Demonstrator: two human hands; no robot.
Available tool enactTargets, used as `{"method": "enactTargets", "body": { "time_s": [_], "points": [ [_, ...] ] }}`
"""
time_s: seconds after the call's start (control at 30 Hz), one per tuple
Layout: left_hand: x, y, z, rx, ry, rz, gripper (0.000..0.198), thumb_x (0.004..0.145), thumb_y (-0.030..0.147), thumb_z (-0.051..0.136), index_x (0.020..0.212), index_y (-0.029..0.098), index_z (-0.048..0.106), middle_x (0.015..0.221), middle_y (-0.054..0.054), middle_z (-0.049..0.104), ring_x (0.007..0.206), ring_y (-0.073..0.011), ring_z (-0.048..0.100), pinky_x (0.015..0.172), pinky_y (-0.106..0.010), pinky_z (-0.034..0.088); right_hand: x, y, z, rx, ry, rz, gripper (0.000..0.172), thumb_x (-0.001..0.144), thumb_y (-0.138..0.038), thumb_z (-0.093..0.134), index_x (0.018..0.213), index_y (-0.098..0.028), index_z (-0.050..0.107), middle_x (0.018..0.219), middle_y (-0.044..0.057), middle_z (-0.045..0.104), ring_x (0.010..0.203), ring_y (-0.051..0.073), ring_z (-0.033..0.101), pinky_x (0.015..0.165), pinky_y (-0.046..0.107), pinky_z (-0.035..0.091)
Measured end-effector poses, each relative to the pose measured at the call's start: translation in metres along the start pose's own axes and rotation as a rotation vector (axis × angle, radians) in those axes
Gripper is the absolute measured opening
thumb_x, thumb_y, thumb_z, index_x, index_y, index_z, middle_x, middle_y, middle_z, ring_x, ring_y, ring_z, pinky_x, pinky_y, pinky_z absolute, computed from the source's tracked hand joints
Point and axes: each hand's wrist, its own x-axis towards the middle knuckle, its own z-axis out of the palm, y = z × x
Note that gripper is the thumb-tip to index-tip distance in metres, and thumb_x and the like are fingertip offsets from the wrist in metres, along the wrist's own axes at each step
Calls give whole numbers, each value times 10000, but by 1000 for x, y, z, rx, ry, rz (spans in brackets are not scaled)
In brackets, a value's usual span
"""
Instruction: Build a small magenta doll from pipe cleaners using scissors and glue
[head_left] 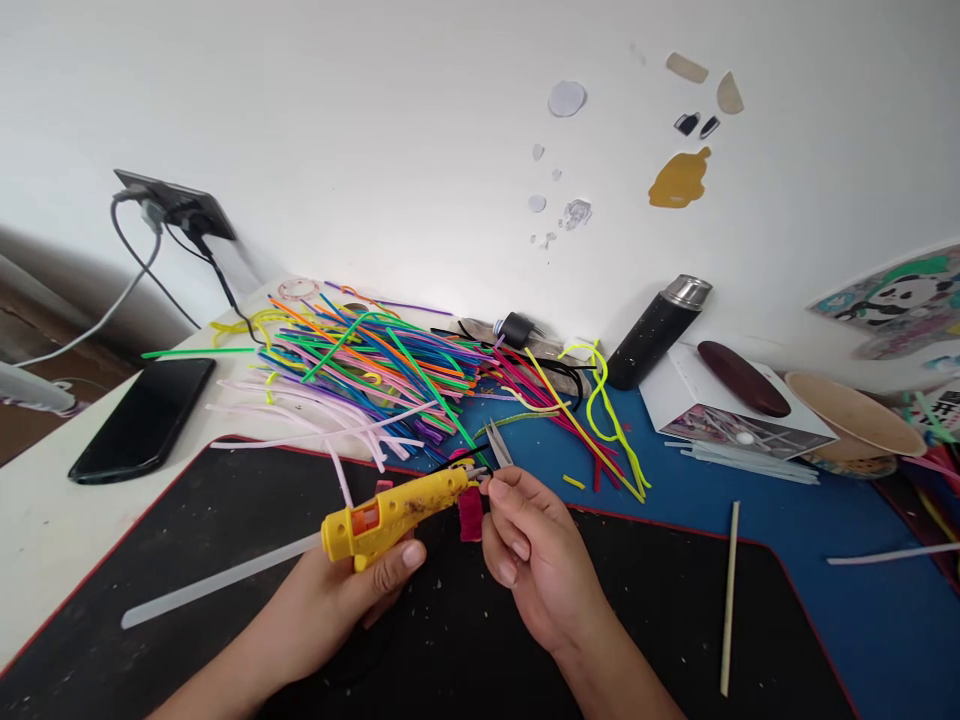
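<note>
My left hand (pixel 352 590) is closed around a yellow glue gun (pixel 394 510) with an orange trigger; a translucent glue stick (pixel 217 582) sticks out of its back to the left. The nozzle points right, at a small dark red fuzzy piece (pixel 471 514) held in front of my right hand (pixel 532 550). That hand is closed on the piece and also grips small metal scissors (pixel 496 446), whose blades point up and away. Both hands hover over a black mat (pixel 225 520).
A big pile of coloured pipe cleaners (pixel 367 375) lies behind the hands, with more pipe cleaners (pixel 592 420) on the blue surface. A black phone (pixel 142 420) lies at left, a dark flask (pixel 656 330) and white box (pixel 735 415) at right. A wooden stick (pixel 729 600) rests on the mat.
</note>
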Motion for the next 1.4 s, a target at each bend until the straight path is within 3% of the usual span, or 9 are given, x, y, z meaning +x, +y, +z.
{"method": "enactTargets", "body": {
  "time_s": [0.77,1.2,1.4],
  "points": [
    [-2,4,3,20,-2,-49,751,773,974,600,770,229,501,583,48,434,552,-130,394,522,-271,329,0,0,1,4,7,9,391,765,-476,985,840,-193,725,455,-141,366,364,51,336,379,176,240],
    [-5,-1,2,-14,18,28,647,892,802,674,1142,206,632,619,76,431,570,-131,378,537,-256,321,0,1,-1,-3,10,12,419,751,-494,994,848,-193,719,451,-145,364,360,50,337,377,175,244],
    [-8,3,5,-38,40,35,582,900,752,707,1118,215,658,630,67,447,575,-133,393,543,-260,332,0,2,-2,-11,-1,12,399,776,-483,978,854,-192,717,454,-143,363,366,53,339,382,178,245]
  ]
}}
